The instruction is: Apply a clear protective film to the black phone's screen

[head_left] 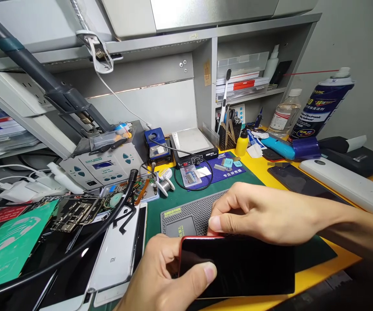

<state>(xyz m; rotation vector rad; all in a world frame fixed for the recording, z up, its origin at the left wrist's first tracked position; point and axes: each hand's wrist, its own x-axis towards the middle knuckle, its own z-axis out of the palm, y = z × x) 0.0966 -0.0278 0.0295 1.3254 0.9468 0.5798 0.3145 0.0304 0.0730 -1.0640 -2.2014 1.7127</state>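
A smartphone [248, 268] with a dark screen and a red edge is held sideways at the front of the bench. My left hand [176, 272] grips its left end, thumb lying on the glass. Along the phone's upper long edge, my right hand [248, 214] is closed, with the thumb and curled fingers at the rim. Whatever those fingers may pinch is hidden. Behind both hands lies a grey perforated mat [186, 211] on the green work mat [160, 198].
At left are a white phone back [115, 259], circuit boards [76, 211] and a black hose [89, 246]. A soldering station [105, 166], solder spool [165, 183] and heating plate [191, 144] stand behind. On the right are a spray can [322, 108], yellow bottle [241, 142] and white power bank-like device [345, 185].
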